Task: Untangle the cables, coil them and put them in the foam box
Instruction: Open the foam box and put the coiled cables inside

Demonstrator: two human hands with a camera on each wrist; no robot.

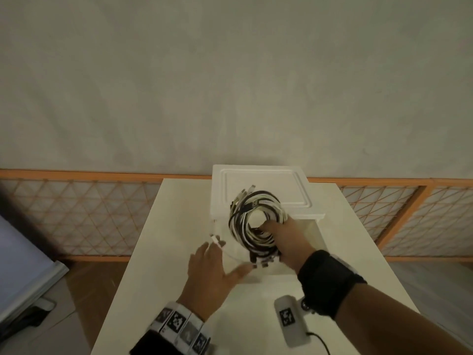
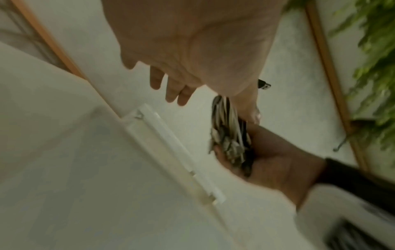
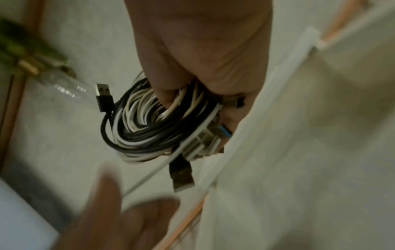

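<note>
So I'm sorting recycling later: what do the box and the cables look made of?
Box: matte white foam by its look, thick soft-edged walls; lid alike. Cable coil: smooth black and white plastic-looking jackets, slightly shiny; plug tips look metallic.

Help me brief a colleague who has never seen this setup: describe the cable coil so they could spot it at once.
Start at the white table and look to its far end, where the white foam box stands under its lid. Just above the box, the right hand grips the cable coil. It is the only black-and-white striped ring here, with USB plugs sticking out; the left hand is spread open beside it.
</note>
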